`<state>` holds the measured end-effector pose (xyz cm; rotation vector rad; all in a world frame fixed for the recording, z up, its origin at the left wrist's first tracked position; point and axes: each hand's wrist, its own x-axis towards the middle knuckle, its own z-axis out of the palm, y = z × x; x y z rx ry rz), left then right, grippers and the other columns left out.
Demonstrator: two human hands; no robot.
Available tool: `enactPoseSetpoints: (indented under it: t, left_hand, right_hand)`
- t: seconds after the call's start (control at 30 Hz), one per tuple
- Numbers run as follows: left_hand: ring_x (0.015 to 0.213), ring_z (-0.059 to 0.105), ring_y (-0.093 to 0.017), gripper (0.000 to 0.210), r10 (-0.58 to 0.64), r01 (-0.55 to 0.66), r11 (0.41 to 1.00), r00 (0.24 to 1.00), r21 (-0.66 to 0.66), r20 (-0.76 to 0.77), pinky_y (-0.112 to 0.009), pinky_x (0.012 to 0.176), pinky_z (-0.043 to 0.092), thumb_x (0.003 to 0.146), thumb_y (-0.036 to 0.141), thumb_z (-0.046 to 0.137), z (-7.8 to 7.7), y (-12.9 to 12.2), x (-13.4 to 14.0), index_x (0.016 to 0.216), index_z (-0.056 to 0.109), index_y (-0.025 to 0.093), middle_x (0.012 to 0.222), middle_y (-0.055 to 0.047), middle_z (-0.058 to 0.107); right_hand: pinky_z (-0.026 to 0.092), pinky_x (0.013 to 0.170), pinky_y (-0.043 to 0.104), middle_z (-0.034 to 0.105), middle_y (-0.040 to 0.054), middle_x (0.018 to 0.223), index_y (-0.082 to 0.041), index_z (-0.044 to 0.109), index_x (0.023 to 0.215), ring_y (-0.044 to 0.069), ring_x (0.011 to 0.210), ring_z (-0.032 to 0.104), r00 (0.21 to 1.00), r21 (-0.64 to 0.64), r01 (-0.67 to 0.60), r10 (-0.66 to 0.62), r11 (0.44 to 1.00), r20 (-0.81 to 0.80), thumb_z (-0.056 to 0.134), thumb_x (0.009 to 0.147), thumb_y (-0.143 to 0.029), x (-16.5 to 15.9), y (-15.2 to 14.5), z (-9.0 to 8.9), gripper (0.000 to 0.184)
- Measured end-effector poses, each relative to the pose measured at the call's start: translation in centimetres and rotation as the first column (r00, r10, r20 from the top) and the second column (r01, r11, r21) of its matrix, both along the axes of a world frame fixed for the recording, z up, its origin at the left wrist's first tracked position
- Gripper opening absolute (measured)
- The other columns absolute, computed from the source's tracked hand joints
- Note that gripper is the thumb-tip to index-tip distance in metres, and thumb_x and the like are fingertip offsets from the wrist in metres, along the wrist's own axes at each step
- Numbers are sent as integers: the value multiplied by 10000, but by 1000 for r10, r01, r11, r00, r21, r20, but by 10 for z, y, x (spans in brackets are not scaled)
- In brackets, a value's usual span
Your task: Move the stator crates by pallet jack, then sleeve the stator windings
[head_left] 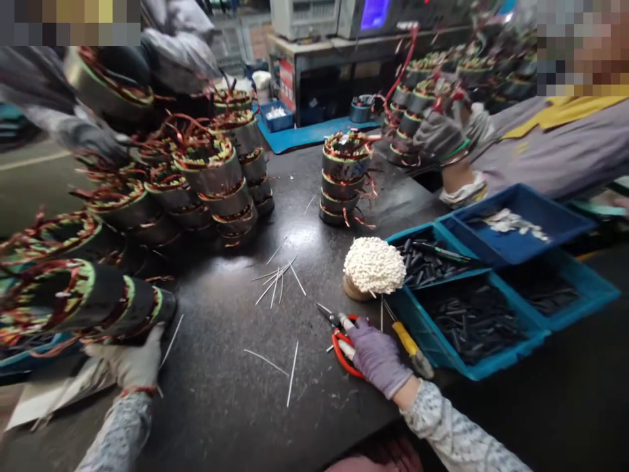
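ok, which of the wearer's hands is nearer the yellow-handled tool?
Right. The right hand, on the red-handled scissors, is just left of the yellow-handled tool; the left hand is much farther left, at a stack of rings.

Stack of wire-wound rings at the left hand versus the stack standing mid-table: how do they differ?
Pose: the left-hand stack is tipped well over; the mid-table stack stands upright.
Contact: the left hand touches the left-hand stack at its lower side; no hand touches the mid-table stack.
Apparent size: the left-hand stack looks larger, the mid-table stack smaller and farther off.
Shared: both are piled rings with copper-coloured wire.
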<state>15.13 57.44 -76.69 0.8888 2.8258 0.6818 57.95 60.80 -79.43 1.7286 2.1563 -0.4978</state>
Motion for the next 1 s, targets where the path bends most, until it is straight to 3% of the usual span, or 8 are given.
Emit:
enactPoseSetpoints:
  t: [0.1, 0.2, 0.3, 0.47, 0.57, 0.7, 0.83, 1.0]
  left_hand:
    - [1313, 487, -422, 1023, 244, -242, 970, 956, -33, 164, -605, 1070, 419, 673, 568, 658, 20, -7, 49, 1504, 189, 202, 1446, -176, 481]
    - [1200, 605, -316, 677, -212, 176, 952, 969, 251, 126, -509, 1070, 461, 821, 435, 560, 54, 23, 113, 1414, 417, 141, 1302, -184, 607]
    - [1175, 622, -219, 407, -644, 665, 613, 734, 426, -218, -401, 1066, 478, 891, 344, 493, 110, 110, 179, 1258, 580, 191, 1237, -112, 663]
    - [1202, 586, -244, 462, -902, 965, 257, 220, -53, -371, -396, 1070, 434, 827, 234, 561, 189, 283, 287, 1286, 593, 191, 1279, -104, 651]
    - [1097, 634, -272, 515, -987, 908, 143, 99, -395, -129, -374, 962, 481, 768, 322, 636, 197, 337, 335, 1263, 608, 184, 1172, -115, 680]
    - [1095, 616, -330, 678, -990, 704, 93, 139, -704, 8, -371, 911, 484, 617, 479, 758, 186, 364, 356, 1193, 648, 138, 1117, -132, 663]
    - [1072, 623, -277, 696, -991, 642, 80, 137, -762, 11, -351, 939, 494, 631, 515, 770, 186, 375, 351, 1189, 651, 117, 1114, -105, 678]
    - [1035, 627, -199, 690, -995, 667, 88, 100, -740, -28, -389, 962, 489, 650, 463, 763, 183, 379, 338, 1096, 626, -45, 1056, -83, 687]
  right_hand:
    - [529, 749, 344, 580, 189, 1256, -263, 443, 1476, 265, 1008, 650, 999, 2, 28, -28, 1000, -38, 449, 956, -315, -1, -9, -5, 523]
    - [536, 821, 361, 567, 170, 1316, -283, 461, 1463, 267, 1090, 624, 996, 8, 35, -35, 999, -78, 449, 946, -231, -2, -17, -5, 519]
    - [531, 881, 386, 559, 172, 1343, -274, 465, 1460, 269, 1135, 605, 993, -24, 38, -41, 999, -114, 422, 947, -176, -4, -19, 2, 525]
    - [542, 865, 384, 544, 181, 1353, -249, 445, 1472, 266, 1141, 605, 986, -117, 36, -54, 992, -156, 346, 962, -135, -8, -15, 15, 532]
    - [552, 831, 379, 542, 196, 1326, -240, 453, 1462, 265, 1107, 615, 982, -111, 23, -43, 994, -185, 348, 956, -122, -7, -15, 20, 530]
    - [558, 812, 376, 537, 197, 1296, -253, 448, 1457, 257, 1087, 617, 971, -155, 60, -94, 986, -221, 385, 950, -144, -1, -18, 18, 522]
    - [565, 729, 360, 520, 235, 1302, -202, 437, 1470, 243, 970, 658, 956, -222, 153, -202, 963, -215, 332, 950, -122, 7, -23, 22, 537]
    - [503, 950, 413, 501, 184, 1401, -215, 531, 1410, 266, 1150, 588, 915, -153, 192, -234, 969, -328, 404, 968, -216, 30, -37, 43, 460]
